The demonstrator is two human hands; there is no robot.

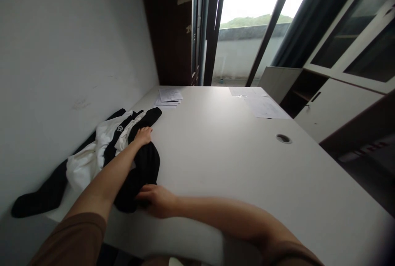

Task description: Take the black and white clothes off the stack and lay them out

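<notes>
A crumpled black-and-white jacket [101,138] lies at the left side of the white table, against the wall. It has a small white logo on a black panel, and one black sleeve hangs out past the table's left edge. My left hand [143,135] is closed on the black cloth near its far end, the fingertips partly hidden. Nearer to me, my right hand [159,200], slightly blurred, has its fingers curled round the lower black edge of the jacket.
The white table [210,151] stretches away towards a glass door. Papers [169,96] with a dark pen lie at the far left, and more sheets [262,103] at the far right. A round cable hole [283,138] sits near the right edge. White cabinets [336,105] stand beyond it.
</notes>
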